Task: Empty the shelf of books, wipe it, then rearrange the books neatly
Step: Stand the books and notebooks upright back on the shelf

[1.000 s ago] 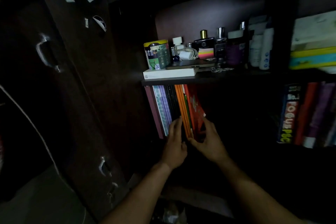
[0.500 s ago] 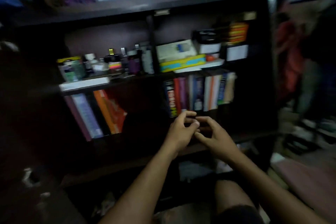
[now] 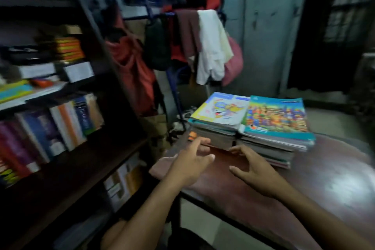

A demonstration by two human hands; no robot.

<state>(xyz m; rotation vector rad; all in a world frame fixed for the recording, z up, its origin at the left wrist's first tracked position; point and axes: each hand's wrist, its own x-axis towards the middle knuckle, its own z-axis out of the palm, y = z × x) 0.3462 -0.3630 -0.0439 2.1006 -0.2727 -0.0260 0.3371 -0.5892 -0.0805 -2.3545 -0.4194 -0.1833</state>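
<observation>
Two stacks of books lie side by side on a reddish-brown table [image 3: 324,178]: a left stack [image 3: 219,119] with a white and yellow cover on top, and a right stack [image 3: 276,126] with a colourful teal cover. My left hand [image 3: 190,160] hovers just in front of the left stack, fingers spread, holding nothing. My right hand [image 3: 253,170] reaches toward the base of the right stack, fingers spread and empty. The dark wooden bookshelf [image 3: 85,164] stands at the left, with upright books [image 3: 60,128] in its middle row.
A clothes rack [image 3: 194,46] hung with red, maroon and white garments stands behind the table. Boxes and flat books [image 3: 69,48] fill the shelf's upper row. More books [image 3: 123,180] sit in the bottom compartment. A dark doorway is at the right.
The view has swung right from the bookshelf to the table. Both hands left the shelf's books, came together empty, and are now spread in front of the two stacks.
</observation>
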